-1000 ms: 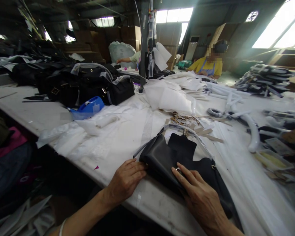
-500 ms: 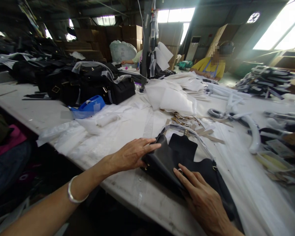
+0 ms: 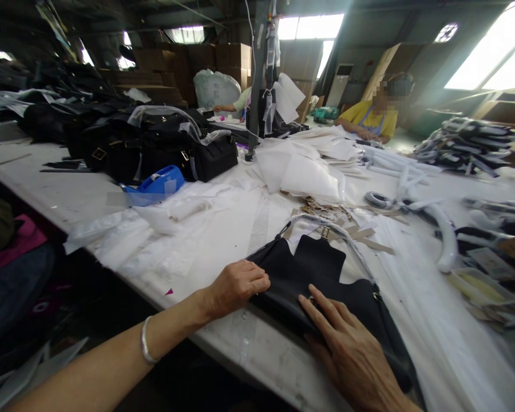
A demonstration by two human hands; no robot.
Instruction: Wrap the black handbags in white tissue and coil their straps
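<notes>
A black handbag (image 3: pixel 285 272) lies at the table's front edge, its notched flap (image 3: pixel 320 257) spread away from me. Its handle (image 3: pixel 345 234), wrapped in clear film, arches over the far side. My left hand (image 3: pixel 238 283) is closed at the bag's left corner, fingers curled on the edge; the fingertips are partly hidden. My right hand (image 3: pixel 352 343) rests flat on the bag's front, index and middle fingers stretched near a small metal fitting. Its thumb is mostly hidden underneath.
A blue tape dispenser (image 3: pixel 161 184) stands left on white film, before several black bags (image 3: pixel 214 157). White sheets (image 3: pixel 313 177) and a heap of tags (image 3: pixel 326 209) lie beyond the handbag. A pole (image 3: pixel 260 74) rises mid-table. A person in yellow (image 3: pixel 369 117) sits across.
My left hand has drawn its stretched fingers into a curl and moved slightly down the bag's left end. The bag's left side lies flatter. My right hand has barely shifted.
</notes>
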